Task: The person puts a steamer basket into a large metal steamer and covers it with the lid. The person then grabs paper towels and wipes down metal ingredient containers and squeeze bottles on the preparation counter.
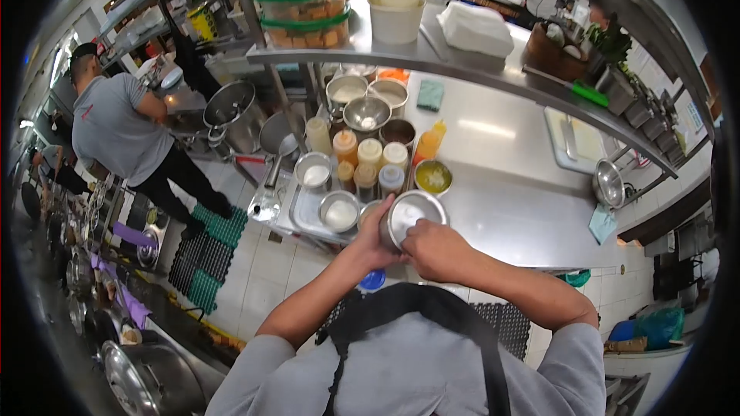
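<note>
You are holding the metal container just above or against the near edge of the bench; which of these, you cannot tell. Its mouth is facing up toward your head, and its long axis is running down from the round rim, its outer wall showing on the left side. Your left hand is gripping that wall, while your right hand is closing at the near rim, its fingertips hidden. Something pale is showing inside, but glare is making it unclear.

Beyond it, squeeze bottles are standing in a cluster, holding orange, cream and brown contents. To their right, a round bowl is holding something yellow-green. To the left, two metal pots are holding white contents. Another small container is sitting partly hidden behind your left hand. Farther back, the overhead shelf is crossing the view and covering part of the bench.
</note>
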### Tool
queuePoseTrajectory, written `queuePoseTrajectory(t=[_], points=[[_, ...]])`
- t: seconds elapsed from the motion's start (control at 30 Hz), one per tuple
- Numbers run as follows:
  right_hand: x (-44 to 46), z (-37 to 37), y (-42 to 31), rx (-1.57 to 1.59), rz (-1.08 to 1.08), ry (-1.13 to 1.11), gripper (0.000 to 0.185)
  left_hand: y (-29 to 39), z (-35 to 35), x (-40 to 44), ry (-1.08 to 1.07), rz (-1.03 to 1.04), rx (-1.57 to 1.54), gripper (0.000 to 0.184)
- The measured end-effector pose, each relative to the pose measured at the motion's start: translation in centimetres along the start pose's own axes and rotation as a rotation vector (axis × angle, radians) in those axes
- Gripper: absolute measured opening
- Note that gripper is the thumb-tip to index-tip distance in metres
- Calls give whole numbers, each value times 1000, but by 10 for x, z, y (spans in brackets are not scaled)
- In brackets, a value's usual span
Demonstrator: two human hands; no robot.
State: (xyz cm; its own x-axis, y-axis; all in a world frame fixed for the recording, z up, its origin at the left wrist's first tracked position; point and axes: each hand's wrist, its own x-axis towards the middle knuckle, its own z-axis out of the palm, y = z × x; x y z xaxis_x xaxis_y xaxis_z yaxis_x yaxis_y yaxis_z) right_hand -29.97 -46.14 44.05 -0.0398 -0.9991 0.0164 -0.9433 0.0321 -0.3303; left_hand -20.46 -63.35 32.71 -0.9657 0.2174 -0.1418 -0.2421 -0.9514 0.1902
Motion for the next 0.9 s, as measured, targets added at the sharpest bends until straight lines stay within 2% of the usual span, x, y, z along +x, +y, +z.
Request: queuePoseTrajectory(t=[0.07, 0.1, 0.2, 0.27, 0.37, 0.43, 0.5, 0.53, 0.63, 0.7, 0.83, 0.9], points=[[0, 7, -10, 1, 84, 65, 19, -23, 28, 12, 283, 238, 85, 61], [2, 9, -15, 43, 174, 92, 19, -27, 19, 14, 256, 286, 94, 62], [6, 0, -27, 106, 262, 113, 18, -42, 18, 17, 263, 497, 178, 64], [4, -2, -21, 79, 196, 104, 18, -38, 11, 13, 196, 398, 190, 65], [0, -8, -12, 53, 61, 77, 18, -14, 33, -16, 4, 115, 65, 65], [-1, -5, -3, 19, -67, 27, 18, -7, 37, -18, 58, 33, -7, 64], [2, 3, -5, -22, -75, 54, 18, -12, 24, 0, 320, 92, -10, 64], [3, 5, -7, -47, -78, 71, 17, -18, 19, 3, 287, 189, 29, 63], [11, 8, -29, 37, 151, 125, 15, -34, 10, 7, 208, 427, 151, 59], [11, 11, -27, 53, 161, 146, 16, -38, 4, 9, 189, 537, 233, 57], [3, 7, -19, 29, 94, 129, 14, -28, -14, -2, 186, 384, 384, 63], [-5, -1, -6, -92, -62, 25, 11, -10, -26, -10, 183, 278, 433, 67]])
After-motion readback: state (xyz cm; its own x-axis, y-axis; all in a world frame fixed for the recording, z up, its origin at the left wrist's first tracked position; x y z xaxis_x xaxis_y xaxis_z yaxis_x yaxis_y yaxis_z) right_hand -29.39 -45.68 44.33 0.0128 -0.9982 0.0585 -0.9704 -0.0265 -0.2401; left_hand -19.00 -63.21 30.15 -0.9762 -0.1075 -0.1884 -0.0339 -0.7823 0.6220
